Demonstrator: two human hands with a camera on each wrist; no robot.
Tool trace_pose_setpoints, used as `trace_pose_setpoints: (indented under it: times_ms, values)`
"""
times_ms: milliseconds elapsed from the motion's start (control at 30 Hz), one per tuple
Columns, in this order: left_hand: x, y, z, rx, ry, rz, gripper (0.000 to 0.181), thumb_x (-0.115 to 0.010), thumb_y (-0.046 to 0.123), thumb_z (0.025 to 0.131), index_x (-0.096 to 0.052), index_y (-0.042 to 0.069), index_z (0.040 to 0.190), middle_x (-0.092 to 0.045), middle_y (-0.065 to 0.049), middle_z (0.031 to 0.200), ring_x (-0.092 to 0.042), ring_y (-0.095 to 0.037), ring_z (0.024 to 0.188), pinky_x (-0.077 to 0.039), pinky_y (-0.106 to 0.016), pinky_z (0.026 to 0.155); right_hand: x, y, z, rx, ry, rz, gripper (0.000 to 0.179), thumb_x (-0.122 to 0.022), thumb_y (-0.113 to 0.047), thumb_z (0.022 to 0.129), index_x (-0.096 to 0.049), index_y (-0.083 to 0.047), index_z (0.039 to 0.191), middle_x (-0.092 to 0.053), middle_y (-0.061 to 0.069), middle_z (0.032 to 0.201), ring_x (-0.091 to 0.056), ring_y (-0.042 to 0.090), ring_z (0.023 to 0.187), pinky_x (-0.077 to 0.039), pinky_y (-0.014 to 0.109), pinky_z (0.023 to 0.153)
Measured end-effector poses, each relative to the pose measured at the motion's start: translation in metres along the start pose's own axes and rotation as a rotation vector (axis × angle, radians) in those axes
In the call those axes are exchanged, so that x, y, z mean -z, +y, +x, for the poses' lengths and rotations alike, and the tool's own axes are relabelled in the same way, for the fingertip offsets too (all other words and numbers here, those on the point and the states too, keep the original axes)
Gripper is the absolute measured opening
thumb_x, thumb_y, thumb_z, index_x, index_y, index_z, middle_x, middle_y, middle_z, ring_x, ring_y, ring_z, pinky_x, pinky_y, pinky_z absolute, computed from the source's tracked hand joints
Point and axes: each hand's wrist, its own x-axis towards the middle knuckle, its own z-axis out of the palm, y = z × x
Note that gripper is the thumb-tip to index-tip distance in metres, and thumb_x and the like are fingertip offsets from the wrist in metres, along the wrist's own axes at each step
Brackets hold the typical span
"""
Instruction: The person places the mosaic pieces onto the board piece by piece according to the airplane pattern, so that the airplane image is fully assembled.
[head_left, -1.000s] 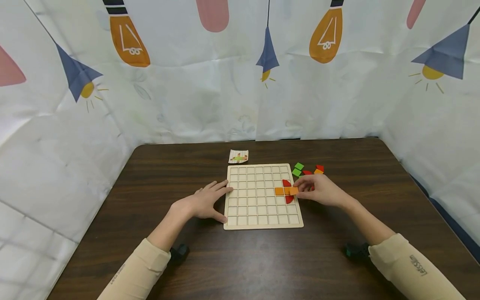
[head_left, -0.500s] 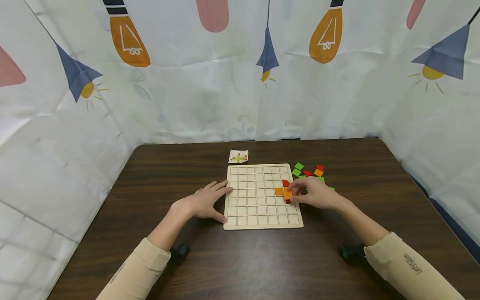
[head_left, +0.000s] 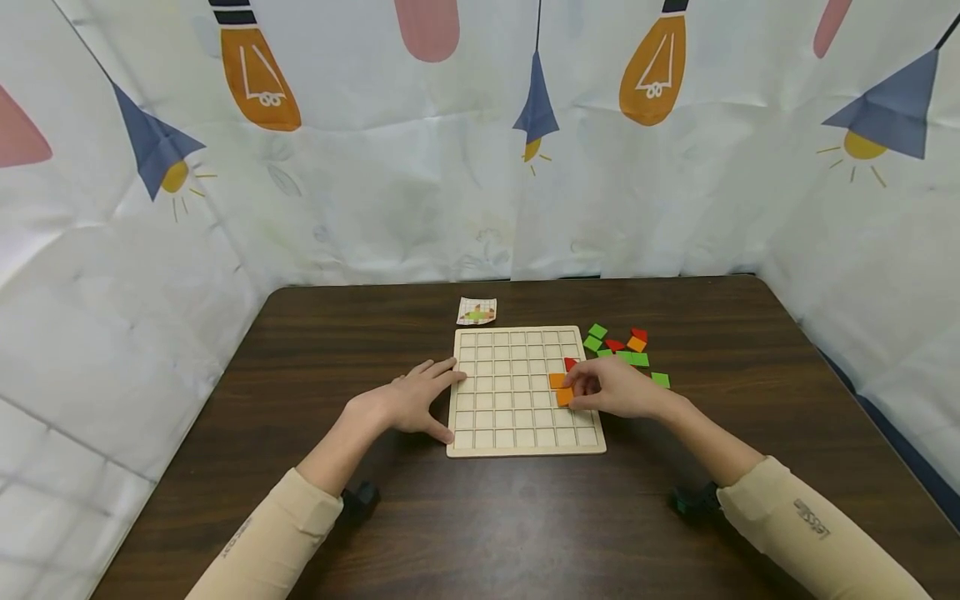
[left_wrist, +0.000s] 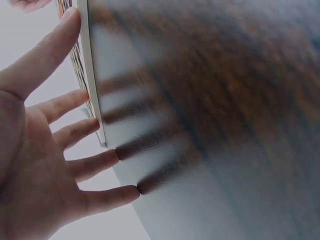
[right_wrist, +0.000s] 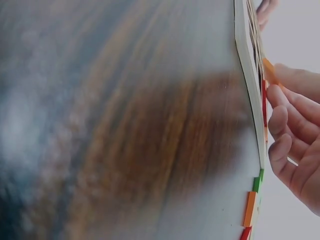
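A pale wooden grid board [head_left: 497, 417] lies on the dark table. My left hand [head_left: 405, 404] spreads its fingers at the board's left edge, thumb and forefinger touching the rim; in the left wrist view the other fingertips rest on the table. Over the right part of the board, my right hand [head_left: 618, 387] pinches an orange square tile [head_left: 564, 397] between thumb and finger. In the right wrist view this orange tile [right_wrist: 270, 71] is tilted at the board's surface. Another orange tile [head_left: 557, 381] and a red piece [head_left: 570, 364] sit in the grid; my right hand hides the tiles beside them.
Several loose green tiles [head_left: 639, 359], red pieces [head_left: 639, 334] and an orange one [head_left: 637, 344] lie on the table [head_left: 360, 325] beyond the board's right edge. A small card [head_left: 477, 311] with a coloured grid picture lies behind the board. A patterned cloth [head_left: 420, 200] hangs behind.
My right hand has carried the pinched orange tile leftward and slightly nearer, from the board's right edge further over the grid. More loose green tiles now show. My left hand stays at the edge.
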Motion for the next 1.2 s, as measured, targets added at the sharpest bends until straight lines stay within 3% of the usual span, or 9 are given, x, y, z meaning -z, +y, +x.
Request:
trace_pose_setpoints:
  times_ms: [767, 1200]
  values:
    - [0.000, 0.000, -0.001, -0.016, 0.004, -0.009, 0.098, -0.086, 0.046, 0.083, -0.035, 0.014, 0.161, -0.015, -0.011, 0.170, -0.011, -0.042, 0.154, -0.023, -0.071, 0.113, -0.004, -0.003, 0.004, 0.047, 0.011, -0.052, 0.024, -0.082, -0.014, 0.089, -0.072, -0.005, 0.109, -0.060, -0.009, 0.077, -0.053, 0.009, 0.068, -0.048, 0.027, 0.065]
    - [0.000, 0.000, -0.001, -0.012, 0.007, -0.001, 0.098, -0.086, 0.046, 0.083, -0.036, 0.014, 0.160, -0.016, -0.011, 0.170, -0.012, -0.042, 0.154, -0.025, -0.071, 0.112, 0.008, 0.008, -0.009, -0.020, 0.055, -0.007, 0.024, -0.083, -0.016, 0.089, -0.072, -0.007, 0.108, -0.061, -0.006, 0.079, -0.057, 0.014, 0.071, -0.049, 0.028, 0.064]
